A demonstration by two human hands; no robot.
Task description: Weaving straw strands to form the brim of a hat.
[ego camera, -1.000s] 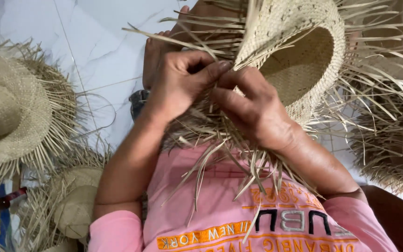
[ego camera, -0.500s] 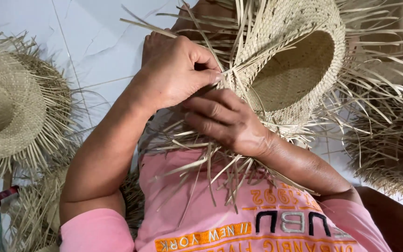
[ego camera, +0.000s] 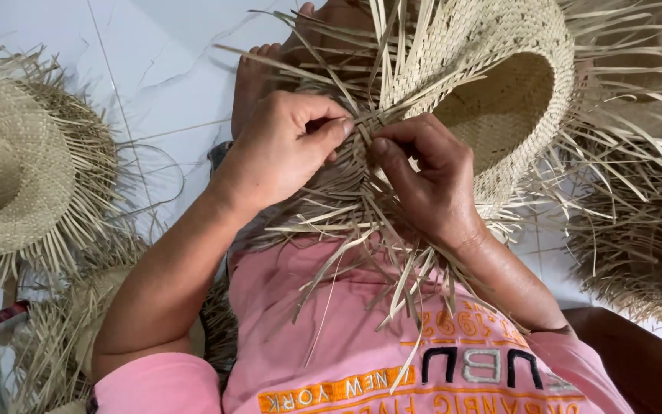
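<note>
In the head view I see a straw hat (ego camera: 499, 84) held up over my lap, its hollow crown facing me and loose strands fanning out all round the brim. My left hand (ego camera: 281, 149) sits at the near edge of the hat, fingers pressed together, pinching a strand against the weave. My right hand (ego camera: 427, 180) is just beside it, touching it, fingers curled and gripping the strands under the brim. Another hat (ego camera: 17, 176) lies on the floor (ego camera: 170, 54), well left of the held one.
</note>
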